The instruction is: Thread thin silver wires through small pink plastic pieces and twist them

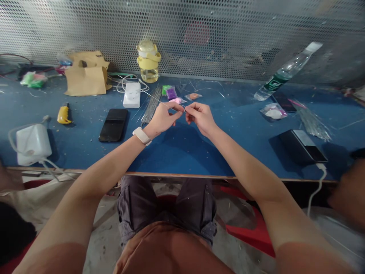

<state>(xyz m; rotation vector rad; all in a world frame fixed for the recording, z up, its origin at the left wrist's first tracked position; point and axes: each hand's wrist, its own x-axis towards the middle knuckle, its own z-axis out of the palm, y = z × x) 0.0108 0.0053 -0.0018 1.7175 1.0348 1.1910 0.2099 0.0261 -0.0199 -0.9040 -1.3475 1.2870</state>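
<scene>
My left hand point(164, 117) and my right hand point(200, 116) meet above the middle of the blue table point(182, 148), fingertips almost touching. The left hand pinches a thin metal wire point(155, 99) that runs up and to the left from its fingers. The right hand's fingers are pinched at the wire's near end; whether a small piece sits between them is too small to tell. A white watch is on my left wrist. A bundle of similar thin wires point(151, 106) lies just behind the left hand.
A black phone point(113, 125), white charger point(132, 95), yellow cutter point(63, 115) and brown paper bag point(85, 76) lie left. A yellow-lidded jar point(148, 61) and small coloured bags point(171, 93) stand behind. A plastic bottle point(285, 72), black power bank point(302, 146) and more wires point(312, 121) are right.
</scene>
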